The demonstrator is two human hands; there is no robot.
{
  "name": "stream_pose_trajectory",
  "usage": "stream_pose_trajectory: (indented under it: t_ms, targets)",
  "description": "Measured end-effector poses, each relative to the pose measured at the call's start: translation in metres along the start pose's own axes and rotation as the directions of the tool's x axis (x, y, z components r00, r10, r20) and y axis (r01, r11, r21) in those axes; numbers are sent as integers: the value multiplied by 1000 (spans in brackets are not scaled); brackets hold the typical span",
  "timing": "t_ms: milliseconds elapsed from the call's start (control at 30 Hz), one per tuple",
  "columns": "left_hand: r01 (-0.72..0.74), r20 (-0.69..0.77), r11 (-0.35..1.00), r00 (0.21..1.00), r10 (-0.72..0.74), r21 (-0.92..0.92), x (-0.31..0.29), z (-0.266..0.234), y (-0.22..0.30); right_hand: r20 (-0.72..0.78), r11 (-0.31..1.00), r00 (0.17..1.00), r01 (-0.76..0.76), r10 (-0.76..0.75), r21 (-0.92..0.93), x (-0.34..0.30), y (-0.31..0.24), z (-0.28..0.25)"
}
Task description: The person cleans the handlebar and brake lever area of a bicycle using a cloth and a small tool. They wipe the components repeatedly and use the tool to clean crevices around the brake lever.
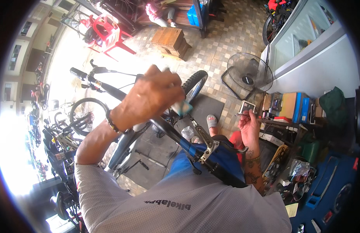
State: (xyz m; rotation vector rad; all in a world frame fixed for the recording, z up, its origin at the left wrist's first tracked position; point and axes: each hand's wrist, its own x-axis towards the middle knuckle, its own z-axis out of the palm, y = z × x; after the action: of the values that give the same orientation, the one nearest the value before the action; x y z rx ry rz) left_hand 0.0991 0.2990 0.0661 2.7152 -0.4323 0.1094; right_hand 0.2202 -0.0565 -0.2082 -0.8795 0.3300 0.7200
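In front of me stands a bicycle with a dark handlebar, its grip and brake lever at the far left end. My left hand is raised above the bar, its fingers closed. A blurred pale teal thing shows at the lower right of that fist; its kind is unclear. My right hand is off to the right of the bicycle, fingertips pinched together. At those fingertips is a small square thing with a pale rim, apparently held. The front tyre shows beyond the left hand.
A floor fan stands ahead on the right. A wooden box and a red plastic chair are farther off. Boxes and loose parts crowd the right side. Other bicycles line the left. A person sits at the back.
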Motion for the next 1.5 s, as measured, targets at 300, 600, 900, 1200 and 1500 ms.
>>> stream_pose_trajectory:
  t_ms: [300, 600, 900, 1200, 1500]
  targets:
    - [-140, 123, 960, 977, 174, -242, 3, 24, 8, 21, 1000, 1000, 8, -9, 19, 5, 3, -8]
    - [-100, 422, 976, 890, 176, -195, 25, 29, -16, 1, 999, 999, 36, -36, 33, 6, 4, -17]
    - [-17, 397, 929, 901, 175, -370, 25, 25, -19, -4, 997, 997, 71, -71, 30, 2, 3, -29]
    - [42, 479, 902, 858, 188, -429, 30, 26, -31, -22, 998, 998, 62, -61, 32, 3, 0, -23]
    - [136, 502, 790, 832, 237, -598, 41, 31, -40, -33, 998, 998, 61, -60, 22, 3, 0, -24]
